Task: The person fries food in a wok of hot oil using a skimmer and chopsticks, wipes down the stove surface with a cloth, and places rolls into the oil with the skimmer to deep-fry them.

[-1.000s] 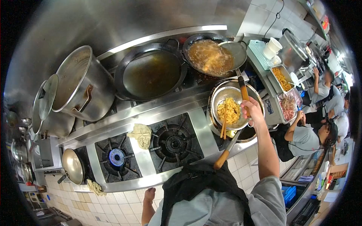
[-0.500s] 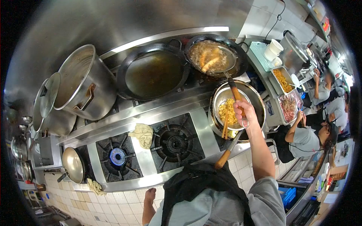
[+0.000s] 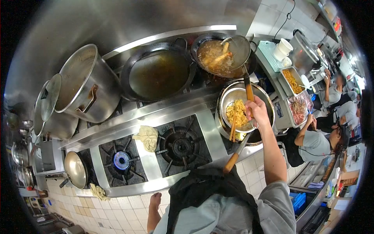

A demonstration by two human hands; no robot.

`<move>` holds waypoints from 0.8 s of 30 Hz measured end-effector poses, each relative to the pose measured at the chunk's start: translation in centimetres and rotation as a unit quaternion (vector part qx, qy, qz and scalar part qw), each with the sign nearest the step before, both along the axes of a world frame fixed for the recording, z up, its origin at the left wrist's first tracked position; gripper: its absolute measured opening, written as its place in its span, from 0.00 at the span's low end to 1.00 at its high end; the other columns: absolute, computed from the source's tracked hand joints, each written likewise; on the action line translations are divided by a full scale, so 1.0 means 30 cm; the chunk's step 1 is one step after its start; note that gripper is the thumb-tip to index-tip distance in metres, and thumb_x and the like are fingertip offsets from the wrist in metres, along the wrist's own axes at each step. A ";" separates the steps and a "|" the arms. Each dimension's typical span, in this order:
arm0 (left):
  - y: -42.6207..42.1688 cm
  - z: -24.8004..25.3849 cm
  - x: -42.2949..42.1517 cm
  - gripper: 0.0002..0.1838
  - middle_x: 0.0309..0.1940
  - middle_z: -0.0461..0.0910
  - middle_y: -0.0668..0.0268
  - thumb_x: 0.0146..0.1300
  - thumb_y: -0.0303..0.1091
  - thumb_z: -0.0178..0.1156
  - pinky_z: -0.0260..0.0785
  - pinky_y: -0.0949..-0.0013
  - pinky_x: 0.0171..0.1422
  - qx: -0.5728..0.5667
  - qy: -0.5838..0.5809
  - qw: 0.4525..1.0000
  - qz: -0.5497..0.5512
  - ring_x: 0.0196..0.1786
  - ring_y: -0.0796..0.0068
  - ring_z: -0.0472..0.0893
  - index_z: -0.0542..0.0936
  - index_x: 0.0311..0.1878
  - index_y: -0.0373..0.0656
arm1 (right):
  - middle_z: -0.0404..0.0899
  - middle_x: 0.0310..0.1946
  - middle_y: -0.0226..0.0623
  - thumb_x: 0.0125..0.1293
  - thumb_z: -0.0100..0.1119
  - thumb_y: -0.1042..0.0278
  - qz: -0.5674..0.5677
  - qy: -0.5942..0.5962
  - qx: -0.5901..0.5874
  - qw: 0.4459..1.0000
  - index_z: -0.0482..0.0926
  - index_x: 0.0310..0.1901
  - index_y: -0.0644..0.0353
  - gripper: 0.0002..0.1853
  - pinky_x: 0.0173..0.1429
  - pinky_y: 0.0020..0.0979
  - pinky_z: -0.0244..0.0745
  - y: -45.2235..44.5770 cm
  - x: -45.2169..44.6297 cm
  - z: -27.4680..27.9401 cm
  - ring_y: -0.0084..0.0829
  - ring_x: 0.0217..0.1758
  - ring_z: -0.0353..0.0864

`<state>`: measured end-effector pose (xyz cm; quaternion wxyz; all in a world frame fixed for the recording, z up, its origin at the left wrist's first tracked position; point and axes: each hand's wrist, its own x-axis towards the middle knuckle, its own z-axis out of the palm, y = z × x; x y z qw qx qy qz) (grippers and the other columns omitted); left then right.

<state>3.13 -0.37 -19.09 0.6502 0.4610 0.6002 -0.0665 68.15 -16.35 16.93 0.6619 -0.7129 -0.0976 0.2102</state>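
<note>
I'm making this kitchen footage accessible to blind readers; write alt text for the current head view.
A right hand holds a wooden-handled strainer at a wok of bubbling oil with browned food in it. Below the wok, a metal bowl holds yellow food and chopsticks; farther left, one burner burns blue.
</note>
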 end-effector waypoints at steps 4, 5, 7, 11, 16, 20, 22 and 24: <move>0.008 0.051 0.030 0.23 0.38 0.83 0.62 0.68 0.42 0.61 0.72 0.67 0.45 0.026 0.026 0.998 -0.041 0.38 0.73 0.79 0.81 0.56 0.32 | 0.70 0.21 0.30 0.63 0.52 0.77 -0.026 -0.031 -0.030 0.999 0.74 0.45 0.64 0.09 0.15 0.25 0.60 0.009 -0.028 0.055 0.20 0.14 0.66; 0.009 0.040 0.024 0.23 0.42 0.84 0.59 0.68 0.42 0.60 0.73 0.66 0.48 0.032 0.025 0.998 -0.046 0.41 0.71 0.80 0.80 0.57 0.31 | 0.70 0.21 0.30 0.63 0.52 0.77 -0.026 -0.030 -0.029 0.999 0.74 0.45 0.64 0.09 0.15 0.25 0.60 0.007 -0.029 0.052 0.20 0.14 0.66; 0.014 0.035 0.015 0.24 0.46 0.84 0.57 0.68 0.42 0.60 0.73 0.65 0.51 0.038 0.024 0.998 -0.051 0.45 0.69 0.81 0.80 0.58 0.30 | 0.71 0.22 0.29 0.64 0.51 0.77 -0.047 -0.061 -0.019 0.997 0.74 0.51 0.65 0.14 0.14 0.24 0.58 0.001 -0.027 0.039 0.18 0.14 0.65; 0.019 0.017 -0.004 0.25 0.50 0.84 0.54 0.68 0.41 0.60 0.73 0.63 0.56 0.030 0.041 0.997 -0.061 0.50 0.65 0.81 0.79 0.59 0.29 | 0.71 0.26 0.30 0.66 0.51 0.78 -0.063 -0.064 -0.007 0.996 0.72 0.56 0.65 0.17 0.15 0.23 0.61 -0.029 -0.030 0.011 0.17 0.16 0.66; 0.027 -0.009 -0.004 0.25 0.47 0.84 0.57 0.67 0.41 0.60 0.72 0.65 0.53 0.016 0.029 0.997 -0.063 0.47 0.68 0.80 0.79 0.59 0.31 | 0.67 0.20 0.26 0.65 0.51 0.76 -0.033 -0.051 0.011 0.998 0.74 0.52 0.63 0.14 0.14 0.22 0.56 -0.035 -0.055 0.030 0.17 0.13 0.63; 0.022 0.044 0.039 0.24 0.40 0.83 0.63 0.67 0.42 0.60 0.70 0.68 0.44 0.022 0.027 0.998 -0.045 0.38 0.75 0.77 0.80 0.58 0.32 | 0.68 0.21 0.27 0.65 0.52 0.76 -0.046 -0.036 0.025 0.998 0.74 0.51 0.63 0.13 0.14 0.23 0.56 0.020 -0.058 0.048 0.17 0.14 0.63; 0.018 0.008 0.030 0.25 0.38 0.83 0.65 0.66 0.42 0.60 0.69 0.70 0.40 0.034 0.020 0.999 -0.033 0.35 0.77 0.76 0.80 0.58 0.32 | 0.69 0.22 0.27 0.65 0.52 0.75 -0.023 -0.033 0.019 0.999 0.74 0.52 0.63 0.14 0.15 0.23 0.58 0.043 -0.052 0.055 0.17 0.14 0.64; 0.022 -0.043 0.001 0.25 0.37 0.81 0.66 0.66 0.43 0.61 0.68 0.70 0.36 0.025 0.017 0.999 -0.016 0.32 0.78 0.74 0.80 0.59 0.34 | 0.70 0.23 0.27 0.65 0.52 0.75 -0.015 -0.037 0.028 0.999 0.74 0.52 0.63 0.14 0.15 0.23 0.59 0.073 -0.068 0.078 0.17 0.15 0.65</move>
